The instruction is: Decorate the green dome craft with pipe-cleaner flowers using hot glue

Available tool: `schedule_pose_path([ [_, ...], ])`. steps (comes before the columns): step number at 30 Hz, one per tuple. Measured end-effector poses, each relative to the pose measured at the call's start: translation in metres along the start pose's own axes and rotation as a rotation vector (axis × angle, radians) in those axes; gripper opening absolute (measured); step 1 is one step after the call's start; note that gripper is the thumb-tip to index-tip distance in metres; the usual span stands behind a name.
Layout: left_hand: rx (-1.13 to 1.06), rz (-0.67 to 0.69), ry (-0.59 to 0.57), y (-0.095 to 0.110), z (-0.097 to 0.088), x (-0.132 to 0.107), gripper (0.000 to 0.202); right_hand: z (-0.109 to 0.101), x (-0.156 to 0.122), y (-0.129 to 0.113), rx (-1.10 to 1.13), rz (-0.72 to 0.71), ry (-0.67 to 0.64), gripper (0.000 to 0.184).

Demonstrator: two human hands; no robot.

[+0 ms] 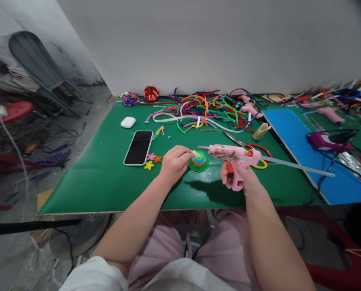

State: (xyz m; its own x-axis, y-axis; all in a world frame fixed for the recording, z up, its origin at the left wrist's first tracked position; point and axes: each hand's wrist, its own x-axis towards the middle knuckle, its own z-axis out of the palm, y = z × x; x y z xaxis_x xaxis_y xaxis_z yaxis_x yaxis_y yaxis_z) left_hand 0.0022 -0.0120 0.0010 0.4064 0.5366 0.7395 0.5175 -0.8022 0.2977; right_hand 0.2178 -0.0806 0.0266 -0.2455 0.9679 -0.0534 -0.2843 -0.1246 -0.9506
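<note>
My right hand [247, 180] is wrapped round the handle of a pink glue gun [229, 152], its nozzle pointing left above the table. A long translucent glue stick [296, 165] sticks out of the gun's back. My left hand [175, 161] is closed in a pinch at the left edge of a round craft piece [199, 161] with green, orange and blue rings. At its fingertips shows a small yellow-green piece [194, 153], too small to name. Pink [151, 156], orange [158, 159] and yellow [149, 165] flowers lie left of this hand.
A phone [138, 148] and a white earbud case [128, 122] lie at left. Scissors [239, 141] lie behind the glue gun. Tangled pipe cleaners [195, 109] spread along the back by the white wall. A blue board [308, 153] covers the right side, with a purple tool [329, 141].
</note>
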Motion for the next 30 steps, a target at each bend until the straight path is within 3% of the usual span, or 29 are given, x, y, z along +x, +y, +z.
schedule_pose_path([
  [5,-0.009,-0.121,0.012,0.0,-0.001,0.0,0.015,-0.008,-0.001,-0.005,0.043,-0.05,0.084,0.043],
  [11,-0.272,-0.388,0.026,-0.001,-0.004,0.006,0.009,-0.026,0.003,-0.006,-0.008,-0.117,0.188,0.04],
  [18,-0.518,-0.752,-0.173,-0.005,-0.007,0.009,0.013,-0.032,0.006,-0.006,-0.059,-0.095,0.382,0.034],
  [24,-0.614,-0.799,-0.41,-0.01,-0.007,0.007,0.018,-0.036,0.009,-0.005,-0.113,-0.028,0.487,0.036],
  [30,-0.627,-0.818,-0.434,-0.017,-0.006,0.002,0.024,-0.033,0.009,-0.005,-0.121,-0.006,0.502,0.038],
])
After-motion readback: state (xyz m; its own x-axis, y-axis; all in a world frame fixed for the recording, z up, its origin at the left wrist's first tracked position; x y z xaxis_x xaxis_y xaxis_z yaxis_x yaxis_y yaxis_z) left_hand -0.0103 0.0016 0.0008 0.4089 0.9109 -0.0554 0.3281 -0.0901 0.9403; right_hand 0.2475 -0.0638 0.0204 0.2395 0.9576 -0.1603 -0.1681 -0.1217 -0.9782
